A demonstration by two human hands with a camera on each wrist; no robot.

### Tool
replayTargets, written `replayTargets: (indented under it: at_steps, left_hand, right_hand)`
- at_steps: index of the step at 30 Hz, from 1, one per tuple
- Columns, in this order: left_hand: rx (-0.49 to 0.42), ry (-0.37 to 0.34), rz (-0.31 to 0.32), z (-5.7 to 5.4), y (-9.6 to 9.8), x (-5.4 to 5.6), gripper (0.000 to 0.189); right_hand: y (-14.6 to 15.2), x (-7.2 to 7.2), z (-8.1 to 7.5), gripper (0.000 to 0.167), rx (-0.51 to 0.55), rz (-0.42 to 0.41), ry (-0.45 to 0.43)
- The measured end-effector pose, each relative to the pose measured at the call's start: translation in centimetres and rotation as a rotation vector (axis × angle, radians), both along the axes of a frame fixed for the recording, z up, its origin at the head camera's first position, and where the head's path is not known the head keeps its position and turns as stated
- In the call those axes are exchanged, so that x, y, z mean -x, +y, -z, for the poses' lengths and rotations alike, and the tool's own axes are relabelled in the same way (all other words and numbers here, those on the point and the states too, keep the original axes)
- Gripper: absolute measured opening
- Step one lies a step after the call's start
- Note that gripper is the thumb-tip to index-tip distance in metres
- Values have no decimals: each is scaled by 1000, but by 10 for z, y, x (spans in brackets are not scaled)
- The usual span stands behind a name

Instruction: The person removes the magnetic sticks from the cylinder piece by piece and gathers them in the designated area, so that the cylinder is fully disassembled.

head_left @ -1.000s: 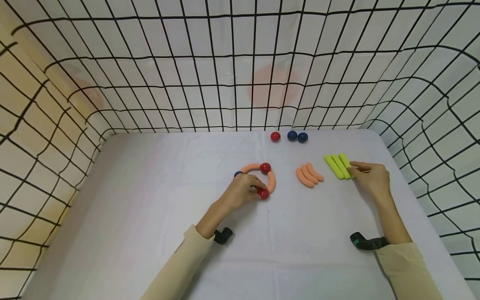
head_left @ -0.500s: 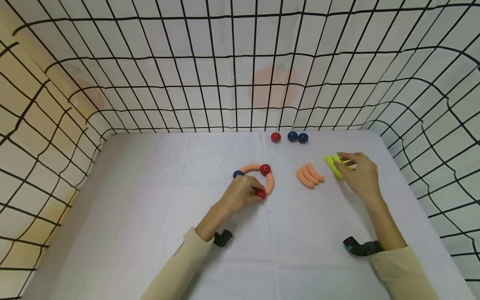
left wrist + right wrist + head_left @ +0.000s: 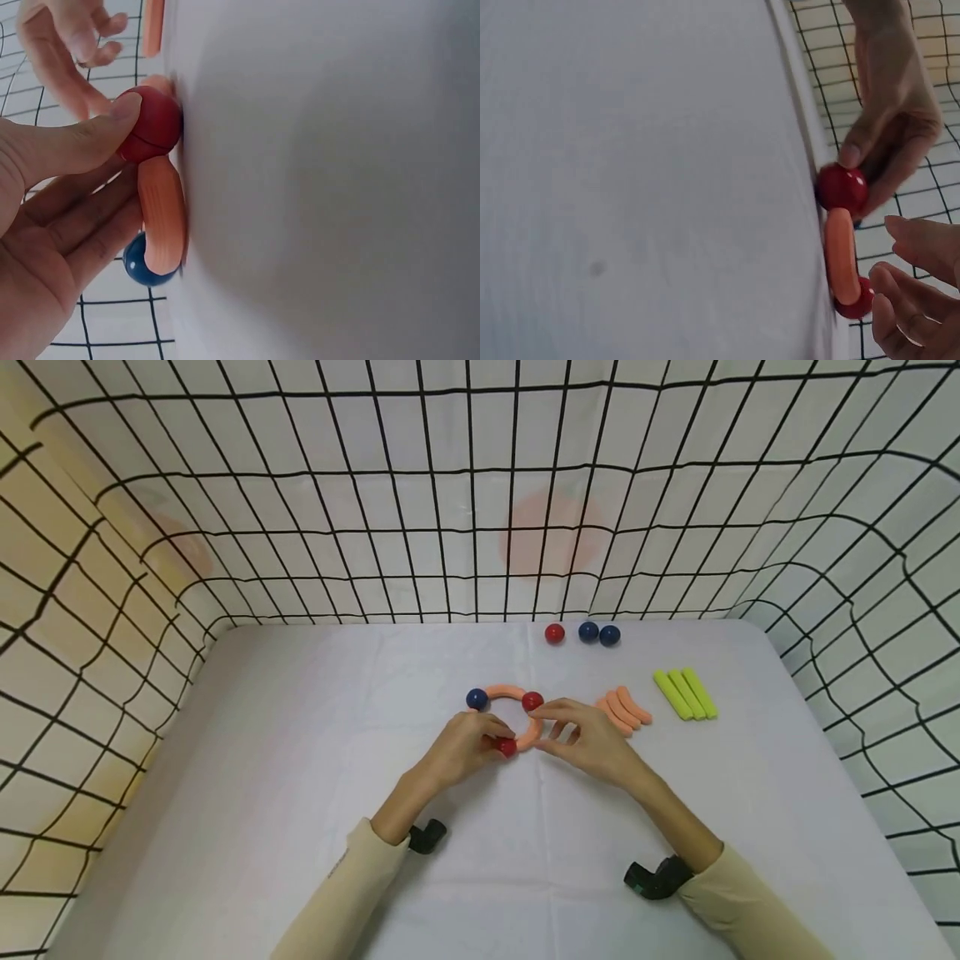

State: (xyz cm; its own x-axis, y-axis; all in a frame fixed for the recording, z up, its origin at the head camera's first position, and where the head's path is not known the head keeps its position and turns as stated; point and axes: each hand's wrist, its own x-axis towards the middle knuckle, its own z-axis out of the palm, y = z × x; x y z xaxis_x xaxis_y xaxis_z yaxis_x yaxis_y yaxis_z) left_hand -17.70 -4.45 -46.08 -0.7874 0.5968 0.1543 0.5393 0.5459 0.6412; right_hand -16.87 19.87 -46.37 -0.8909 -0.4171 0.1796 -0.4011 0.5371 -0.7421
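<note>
On the white table, a ring of curved orange rods joined by balls lies at the centre. My left hand [image 3: 463, 747] pinches a red ball [image 3: 157, 124] at its near side between thumb and fingers. One curved orange rod [image 3: 162, 217] runs from that ball to a blue ball [image 3: 476, 699], mostly behind the hand in the head view. At the ring's far right sits another red ball [image 3: 532, 701]. My right hand [image 3: 588, 739] is beside the right-hand curved rod [image 3: 841, 255], thumb and fingers spread; the right wrist view shows a gap between them and the rod.
Right of the ring lie several loose curved orange rods [image 3: 627, 706], partly behind my right hand, and three yellow-green sticks [image 3: 686, 694]. A loose red ball [image 3: 555, 633] and two blue balls [image 3: 599, 633] stand near the far edge. Black wire mesh [image 3: 480, 502] surrounds the table's back and sides.
My right hand has left the yellow-green sticks, now side by side, and moved left to the ring. My left hand has shifted slightly left with the red ball, and the right-hand rod has swung inward.
</note>
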Motion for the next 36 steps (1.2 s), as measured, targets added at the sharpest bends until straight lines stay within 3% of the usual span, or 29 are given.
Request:
replayTargets:
  at_steps: [6, 15, 27, 36]
  left_hand:
    - [1, 29, 18, 2, -7, -1, 21]
    - [-51, -5, 20, 3, -11, -2, 27]
    - [-23, 16, 32, 2, -11, 1, 24]
    - [-1, -72, 47, -3, -20, 2, 24]
  right_hand:
    - [-15, 4, 10, 38, -7, -60, -80]
    - [-19, 11, 19, 26, 30, -77, -167]
    - [-23, 15, 33, 17, 56, -91, -85]
    - [-20, 15, 31, 12, 47, -89, -92]
